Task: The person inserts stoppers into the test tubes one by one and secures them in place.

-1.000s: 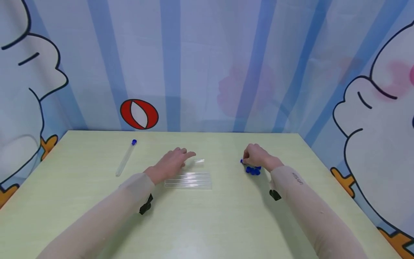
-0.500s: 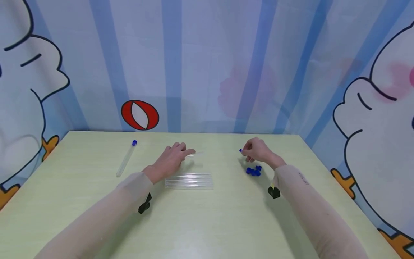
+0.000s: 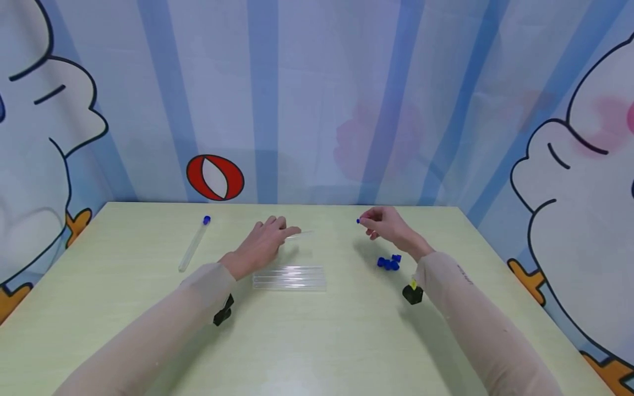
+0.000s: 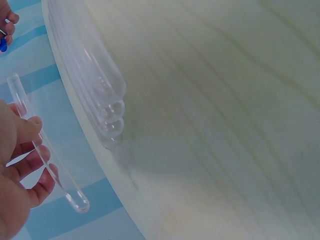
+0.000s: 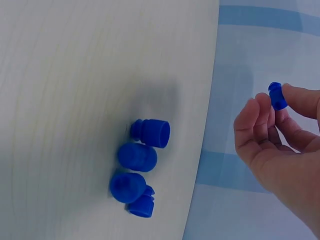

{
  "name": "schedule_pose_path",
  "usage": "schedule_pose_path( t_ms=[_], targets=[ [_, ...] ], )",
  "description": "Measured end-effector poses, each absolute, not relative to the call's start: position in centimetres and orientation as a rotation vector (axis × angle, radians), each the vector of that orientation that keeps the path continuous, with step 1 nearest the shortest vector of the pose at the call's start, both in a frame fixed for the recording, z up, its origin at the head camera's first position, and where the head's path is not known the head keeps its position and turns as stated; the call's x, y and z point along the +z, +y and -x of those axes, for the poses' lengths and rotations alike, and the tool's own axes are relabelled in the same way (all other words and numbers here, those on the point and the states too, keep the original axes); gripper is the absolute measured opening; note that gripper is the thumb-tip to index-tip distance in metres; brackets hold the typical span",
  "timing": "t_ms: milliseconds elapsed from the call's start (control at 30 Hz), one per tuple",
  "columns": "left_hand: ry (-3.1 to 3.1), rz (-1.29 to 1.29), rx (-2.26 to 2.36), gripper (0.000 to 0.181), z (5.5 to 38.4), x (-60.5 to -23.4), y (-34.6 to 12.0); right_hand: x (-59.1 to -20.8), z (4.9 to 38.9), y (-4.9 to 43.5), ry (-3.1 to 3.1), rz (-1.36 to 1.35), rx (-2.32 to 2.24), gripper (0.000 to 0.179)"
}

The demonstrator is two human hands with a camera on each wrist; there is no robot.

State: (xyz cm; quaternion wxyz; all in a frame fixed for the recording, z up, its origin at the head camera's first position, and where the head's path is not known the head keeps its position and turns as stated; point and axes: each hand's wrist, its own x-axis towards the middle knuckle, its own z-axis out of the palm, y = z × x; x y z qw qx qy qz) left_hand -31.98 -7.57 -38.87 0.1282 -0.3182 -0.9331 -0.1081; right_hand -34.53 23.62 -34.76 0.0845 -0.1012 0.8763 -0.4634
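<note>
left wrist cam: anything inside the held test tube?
No contents show in the test tube: the exposed stretch to its rounded end looks clear. The left hand hides part of its length, so what's inside there can't be seen.

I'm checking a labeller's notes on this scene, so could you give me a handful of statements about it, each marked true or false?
1. The right hand pinches a small blue cap. True.
2. The left hand holds a clear tube with a cap on it. False: no cap shows on that tube.
3. The row of tubes lies flat on the table. True.
4. The capped tube lies to the right of that row. False: it lies to the left of it.
5. The loose caps lie in a cluster to the right of the row. True.
6. The pinched cap touches the held tube. False: they are apart.
</note>
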Motion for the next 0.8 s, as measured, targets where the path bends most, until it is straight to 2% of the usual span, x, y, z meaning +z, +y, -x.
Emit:
schedule_pose_path(
  t_ms=[200, 800],
  targets=[
    [-2.703, 0.932, -0.295, 0.048, 32.1, -38.7, -7.4, -34.7, 34.2, 22.9, 2.542, 0.334, -1.409, 0.032],
    [-2.705, 0.928, -0.297, 0.047, 31.9, -38.3, -6.8, -34.3, 34.2, 20.7, 2.551, 0.423, -1.323, 0.026]
  ],
)
